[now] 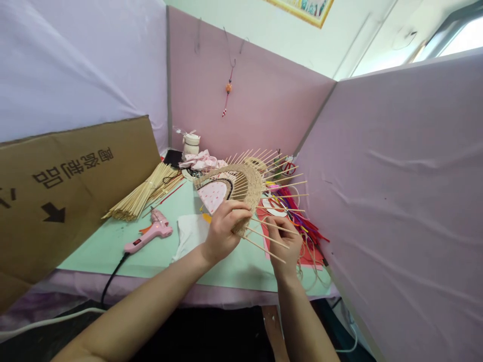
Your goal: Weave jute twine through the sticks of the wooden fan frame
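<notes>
A half-round woven fan frame (245,187) of thin wooden sticks with a band of pale cane and a pink heart-shaped cloth centre is held above the table. My left hand (224,230) grips its lower woven edge, fingers curled over the cane. My right hand (285,245) is behind the protruding sticks at the lower right, fingers closed around them or a strand; which one is hidden.
A pink glue gun (151,235) with a black cord lies on the green table mat (113,249). A bundle of wooden sticks (145,193) lies at left beside a cardboard sheet (56,191). Red and coloured strips (305,229) pile at right. White paper (190,234) lies under the fan. Pink partitions enclose the table.
</notes>
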Demonstrator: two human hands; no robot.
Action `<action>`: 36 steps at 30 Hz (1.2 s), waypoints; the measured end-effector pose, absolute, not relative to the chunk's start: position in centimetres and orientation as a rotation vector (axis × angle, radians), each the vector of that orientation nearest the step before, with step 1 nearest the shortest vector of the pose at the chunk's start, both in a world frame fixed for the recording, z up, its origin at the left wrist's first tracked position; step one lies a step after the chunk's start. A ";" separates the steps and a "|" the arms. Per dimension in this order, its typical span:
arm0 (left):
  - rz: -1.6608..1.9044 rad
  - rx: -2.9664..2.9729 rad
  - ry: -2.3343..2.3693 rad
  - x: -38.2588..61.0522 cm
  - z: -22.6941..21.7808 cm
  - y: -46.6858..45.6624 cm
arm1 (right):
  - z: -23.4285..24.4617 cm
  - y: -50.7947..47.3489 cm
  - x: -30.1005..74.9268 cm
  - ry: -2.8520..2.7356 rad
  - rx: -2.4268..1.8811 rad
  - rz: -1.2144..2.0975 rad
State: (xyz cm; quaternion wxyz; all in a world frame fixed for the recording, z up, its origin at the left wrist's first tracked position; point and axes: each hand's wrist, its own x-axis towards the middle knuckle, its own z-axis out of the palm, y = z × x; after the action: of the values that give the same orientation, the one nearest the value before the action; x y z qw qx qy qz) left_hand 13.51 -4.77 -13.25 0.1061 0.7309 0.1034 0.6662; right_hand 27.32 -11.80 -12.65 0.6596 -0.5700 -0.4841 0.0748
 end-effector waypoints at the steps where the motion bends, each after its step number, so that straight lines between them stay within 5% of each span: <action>1: 1.958 2.156 0.315 13.5 -13.4 -4.8 | -12.6 -11.8 27.1 -1.086 -1.278 0.116; 36: 2.026 2.308 0.193 12.8 -16.0 -5.0 | -13.0 -13.7 28.5 -1.161 -1.282 0.028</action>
State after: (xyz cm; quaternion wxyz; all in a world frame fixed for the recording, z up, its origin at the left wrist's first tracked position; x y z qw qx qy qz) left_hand 12.85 -5.01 -15.99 0.0321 0.7497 0.0628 0.6580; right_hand 28.50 -13.66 -13.02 0.6488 -0.5640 -0.5107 0.0122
